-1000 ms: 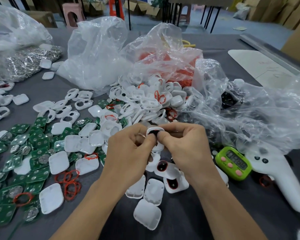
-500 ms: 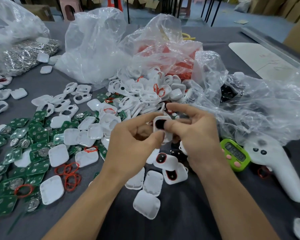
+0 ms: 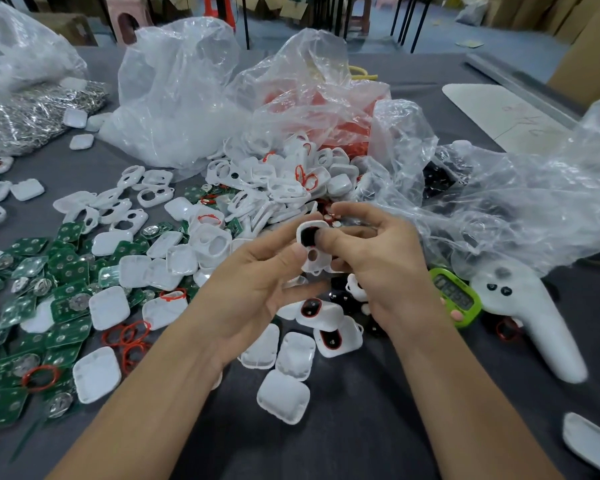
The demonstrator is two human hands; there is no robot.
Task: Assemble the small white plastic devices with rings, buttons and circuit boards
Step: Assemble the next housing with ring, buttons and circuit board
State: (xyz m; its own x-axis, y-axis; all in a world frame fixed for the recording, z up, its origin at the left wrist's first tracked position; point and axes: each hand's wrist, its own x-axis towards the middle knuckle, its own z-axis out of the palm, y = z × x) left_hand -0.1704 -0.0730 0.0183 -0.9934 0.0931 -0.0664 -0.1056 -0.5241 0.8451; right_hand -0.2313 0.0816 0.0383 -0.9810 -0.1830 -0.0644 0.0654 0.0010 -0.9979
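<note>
Left grip (image 3: 257,282) and right grip (image 3: 388,271) pinch one white shell (image 3: 313,256) between them; loose parts (image 3: 174,268) crowd left and far, open desk (image 3: 361,427) near.

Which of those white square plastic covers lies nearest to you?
The lone white square plastic cover lowest in view, on the bare grey tablecloth, nearer than the pair of covers just beyond it.

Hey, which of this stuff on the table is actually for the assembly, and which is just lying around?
For the job: white shell with black button, green circuit boards, red rings, white back covers, pile of white frames.
Lying about: green timer, white controller.
</note>
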